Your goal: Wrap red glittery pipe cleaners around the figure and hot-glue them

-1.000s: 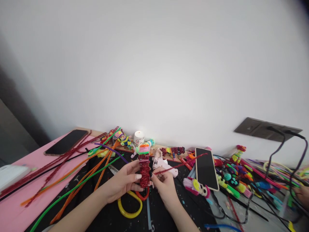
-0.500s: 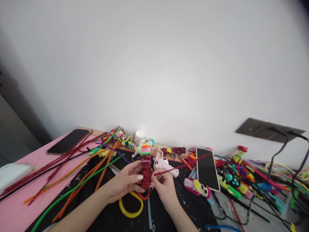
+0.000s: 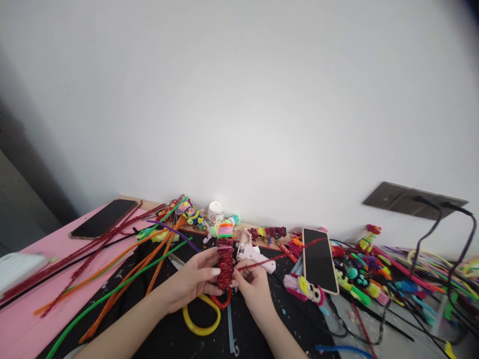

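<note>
Upright between my hands is a figure wound from pipe cleaners (image 3: 225,257), dark red glitter below with pink, green and orange bands near its top. My left hand (image 3: 200,279) grips it from the left, thumb across its front. My right hand (image 3: 252,289) pinches a red glitter pipe cleaner (image 3: 277,257) close to the figure's lower right side; its free end slants up to the right over a phone. Just beneath lie scissors with a yellow handle loop (image 3: 202,329) and a red one. A pale glue gun (image 3: 252,255) rests behind my right hand.
Red, orange and green pipe cleaners (image 3: 112,271) spread over the pink sheet (image 3: 33,324) at left, beside a dark phone (image 3: 104,218). A white-framed phone (image 3: 320,262), small pipe-cleaner figures (image 3: 305,289) and black cables (image 3: 337,319) lie right. A paper cup (image 3: 215,213) stands by the wall.
The view has shifted very slightly. Both hands keep the same hold on the figure and the red pipe cleaner, with hardly any visible movement.
</note>
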Action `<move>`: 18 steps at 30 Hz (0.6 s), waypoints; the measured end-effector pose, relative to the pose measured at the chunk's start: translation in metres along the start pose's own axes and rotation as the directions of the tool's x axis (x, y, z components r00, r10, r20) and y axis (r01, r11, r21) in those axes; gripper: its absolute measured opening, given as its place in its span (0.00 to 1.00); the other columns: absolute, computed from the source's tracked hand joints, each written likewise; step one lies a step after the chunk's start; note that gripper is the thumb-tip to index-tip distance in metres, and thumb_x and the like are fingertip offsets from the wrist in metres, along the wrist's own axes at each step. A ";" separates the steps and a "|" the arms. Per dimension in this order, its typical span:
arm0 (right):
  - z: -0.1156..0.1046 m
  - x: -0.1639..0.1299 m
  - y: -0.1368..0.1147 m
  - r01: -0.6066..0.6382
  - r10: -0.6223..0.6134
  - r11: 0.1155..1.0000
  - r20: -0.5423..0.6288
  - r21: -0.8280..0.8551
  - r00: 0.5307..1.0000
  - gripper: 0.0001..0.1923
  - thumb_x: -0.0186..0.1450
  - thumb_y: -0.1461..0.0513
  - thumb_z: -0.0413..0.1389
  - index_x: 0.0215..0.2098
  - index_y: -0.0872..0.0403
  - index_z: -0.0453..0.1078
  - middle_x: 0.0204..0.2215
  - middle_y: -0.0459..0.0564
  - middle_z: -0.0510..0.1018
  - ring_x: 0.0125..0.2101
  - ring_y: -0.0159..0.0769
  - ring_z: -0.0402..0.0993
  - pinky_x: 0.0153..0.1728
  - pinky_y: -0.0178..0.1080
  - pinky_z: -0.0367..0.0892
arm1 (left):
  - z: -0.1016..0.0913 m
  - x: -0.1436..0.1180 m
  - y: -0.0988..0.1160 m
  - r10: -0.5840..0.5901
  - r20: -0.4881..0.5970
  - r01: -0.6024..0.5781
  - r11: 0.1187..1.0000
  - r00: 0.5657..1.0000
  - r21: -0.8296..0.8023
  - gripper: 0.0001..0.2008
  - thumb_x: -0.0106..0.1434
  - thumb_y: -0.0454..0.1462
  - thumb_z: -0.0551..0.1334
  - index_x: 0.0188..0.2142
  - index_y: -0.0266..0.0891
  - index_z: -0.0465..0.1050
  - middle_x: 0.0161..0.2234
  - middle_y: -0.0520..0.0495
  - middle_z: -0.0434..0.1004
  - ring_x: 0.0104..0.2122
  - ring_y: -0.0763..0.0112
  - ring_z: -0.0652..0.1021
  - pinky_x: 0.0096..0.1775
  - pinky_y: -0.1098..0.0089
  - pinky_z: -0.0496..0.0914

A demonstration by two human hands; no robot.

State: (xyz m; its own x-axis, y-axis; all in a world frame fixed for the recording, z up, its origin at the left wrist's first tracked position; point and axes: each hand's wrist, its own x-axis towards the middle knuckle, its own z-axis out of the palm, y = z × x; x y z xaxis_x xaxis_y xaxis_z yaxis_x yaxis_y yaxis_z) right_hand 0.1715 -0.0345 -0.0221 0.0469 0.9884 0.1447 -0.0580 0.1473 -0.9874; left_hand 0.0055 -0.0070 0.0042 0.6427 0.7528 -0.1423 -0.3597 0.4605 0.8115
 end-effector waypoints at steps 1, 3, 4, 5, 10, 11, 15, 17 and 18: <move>-0.001 0.000 0.001 0.002 -0.002 1.000 -0.002 -0.006 1.000 0.07 0.57 0.63 0.57 0.21 0.54 0.66 0.13 0.41 0.68 0.14 0.30 0.64 0.18 0.31 0.57 | 0.000 0.000 0.000 0.006 -0.001 -0.006 1.000 1.000 0.000 0.20 0.57 0.31 0.63 0.50 0.43 0.68 0.56 0.42 0.66 0.36 0.64 0.81 0.30 0.73 0.76; -0.002 0.000 0.003 0.005 -0.005 1.000 -0.005 -0.023 1.000 0.07 0.58 0.63 0.56 0.22 0.54 0.67 0.13 0.41 0.68 0.14 0.29 0.63 0.18 0.31 0.56 | 0.000 0.000 0.000 0.011 0.005 -0.011 1.000 1.000 0.002 0.20 0.57 0.31 0.63 0.50 0.43 0.68 0.56 0.41 0.66 0.37 0.62 0.80 0.30 0.73 0.76; -0.003 0.000 0.004 0.006 -0.007 1.000 -0.008 -0.030 1.000 0.07 0.58 0.63 0.56 0.22 0.54 0.67 0.13 0.41 0.68 0.14 0.29 0.63 0.18 0.31 0.55 | 0.000 0.000 0.000 0.011 0.009 -0.011 1.000 1.000 0.004 0.21 0.57 0.31 0.63 0.51 0.43 0.68 0.56 0.41 0.66 0.38 0.61 0.80 0.30 0.73 0.76; -0.003 0.001 0.005 0.007 -0.008 0.999 -0.012 -0.036 1.000 0.07 0.58 0.63 0.56 0.23 0.54 0.67 0.13 0.41 0.68 0.14 0.29 0.63 0.18 0.31 0.55 | 0.000 0.000 0.000 0.011 0.011 -0.011 1.000 1.000 0.006 0.21 0.57 0.31 0.63 0.51 0.43 0.68 0.56 0.41 0.66 0.38 0.61 0.80 0.30 0.73 0.76; -0.005 0.001 0.005 0.012 -0.013 0.998 -0.018 -0.067 1.000 0.07 0.57 0.63 0.56 0.22 0.54 0.66 0.14 0.41 0.68 0.15 0.28 0.62 0.18 0.31 0.55 | 0.000 0.001 0.001 0.013 0.009 -0.013 1.000 1.000 0.007 0.19 0.58 0.32 0.62 0.50 0.43 0.69 0.54 0.41 0.69 0.38 0.61 0.81 0.31 0.73 0.76; -0.005 0.001 0.004 0.013 -0.014 0.997 -0.021 -0.080 1.000 0.07 0.57 0.62 0.56 0.22 0.54 0.66 0.14 0.41 0.68 0.15 0.28 0.61 0.18 0.31 0.55 | 0.000 0.001 0.001 0.012 0.006 -0.012 1.000 1.000 0.005 0.19 0.58 0.32 0.63 0.50 0.43 0.69 0.53 0.41 0.69 0.38 0.61 0.81 0.31 0.73 0.76; -0.006 0.001 0.003 0.007 -0.010 0.994 -0.027 -0.105 1.000 0.07 0.57 0.61 0.56 0.23 0.55 0.65 0.13 0.40 0.65 0.14 0.28 0.60 0.18 0.32 0.54 | -0.001 0.002 0.002 0.002 -0.009 -0.002 1.000 1.000 0.007 0.18 0.57 0.33 0.63 0.49 0.41 0.69 0.49 0.41 0.73 0.37 0.62 0.81 0.31 0.73 0.75; -0.006 0.001 0.004 0.005 -0.008 0.994 -0.027 -0.108 1.000 0.08 0.57 0.60 0.55 0.23 0.55 0.65 0.13 0.40 0.65 0.14 0.28 0.60 0.18 0.32 0.54 | -0.001 0.002 0.002 -0.005 -0.012 0.005 1.000 1.000 0.012 0.19 0.58 0.33 0.63 0.49 0.40 0.69 0.47 0.40 0.75 0.37 0.62 0.81 0.32 0.73 0.75; -0.006 0.002 0.004 0.006 -0.010 0.994 -0.029 -0.112 1.000 0.08 0.58 0.60 0.55 0.23 0.55 0.65 0.13 0.40 0.65 0.14 0.28 0.60 0.18 0.32 0.54 | 0.000 0.001 0.002 -0.008 -0.012 0.008 1.000 1.000 0.014 0.19 0.58 0.33 0.63 0.50 0.39 0.69 0.45 0.40 0.76 0.37 0.62 0.81 0.32 0.74 0.75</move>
State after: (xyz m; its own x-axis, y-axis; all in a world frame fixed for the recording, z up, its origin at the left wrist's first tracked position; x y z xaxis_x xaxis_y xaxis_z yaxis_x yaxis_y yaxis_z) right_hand 0.1778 -0.0325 -0.0262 0.0766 0.9854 0.1523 0.0543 0.1484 -0.9874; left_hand 0.0053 -0.0047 0.0055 0.6373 0.7548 -0.1552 -0.3451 0.4597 0.8183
